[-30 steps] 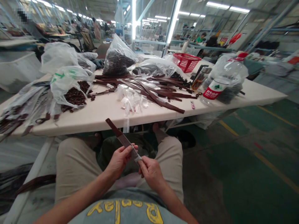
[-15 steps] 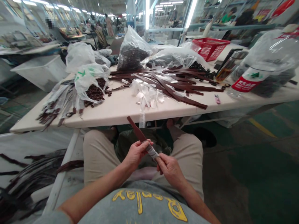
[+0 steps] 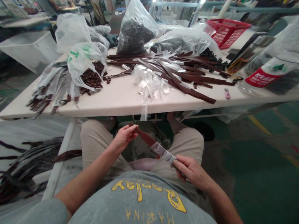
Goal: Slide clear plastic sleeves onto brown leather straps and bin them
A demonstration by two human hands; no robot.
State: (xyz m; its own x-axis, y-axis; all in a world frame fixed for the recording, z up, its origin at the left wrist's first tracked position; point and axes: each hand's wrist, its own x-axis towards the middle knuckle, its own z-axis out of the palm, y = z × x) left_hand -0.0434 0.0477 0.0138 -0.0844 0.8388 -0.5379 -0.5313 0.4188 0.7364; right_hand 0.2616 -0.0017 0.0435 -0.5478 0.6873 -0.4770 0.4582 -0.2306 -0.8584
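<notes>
A brown strap point(image 3: 146, 138) stretches slantwise between my hands above my lap. My left hand point(image 3: 126, 137) pinches its narrow upper end. A clear plastic sleeve point(image 3: 163, 152) covers the lower stretch of the strap, bunched in wrinkles. My right hand point(image 3: 188, 169) is closed around the sleeved lower end, whose tip is hidden in the fingers. On the table beyond my hands lie more loose brown straps point(image 3: 177, 82) and a heap of clear plastic sleeves point(image 3: 149, 82), one of which hangs over the front edge.
At the table's point(image 3: 112, 104) left are sleeved straps point(image 3: 50, 87) and a bag of small brown pieces point(image 3: 92, 76). On the right stand a red basket point(image 3: 227, 32), a bottle point(image 3: 263, 73) and pink thread snips point(image 3: 227, 93). More straps fill a bin point(image 3: 52, 189) by my left knee.
My hands have moved apart along the strap. The left slid up to its top end, and the right shifted right and down with the sleeved end. The view has tilted down.
</notes>
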